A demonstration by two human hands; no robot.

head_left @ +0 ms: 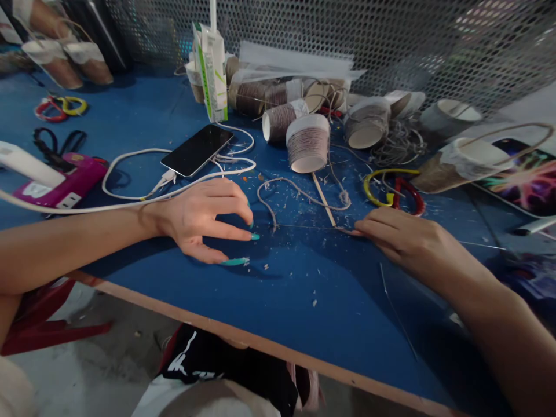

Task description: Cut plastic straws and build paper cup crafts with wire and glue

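My left hand (204,217), with teal nails, rests on the blue table (304,289) with fingers spread and nothing in them. Its fingertips are close to the left end of a thin wire (304,226) that lies stretched across the table. My right hand (399,237) lies low on the table, its fingertips closed on the wire's right end. A thin wooden stick (324,200) and a loose loop of grey string (299,188) lie just behind the wire, among bits of thread.
A black phone (197,149) on a white cable (130,156) lies behind my left hand. Several thread-wrapped paper cups (308,145) and a carton (212,69) stand along the mesh wall. Yellow and red rings (393,188) lie near my right hand. The table's front edge (260,341) runs diagonally below.
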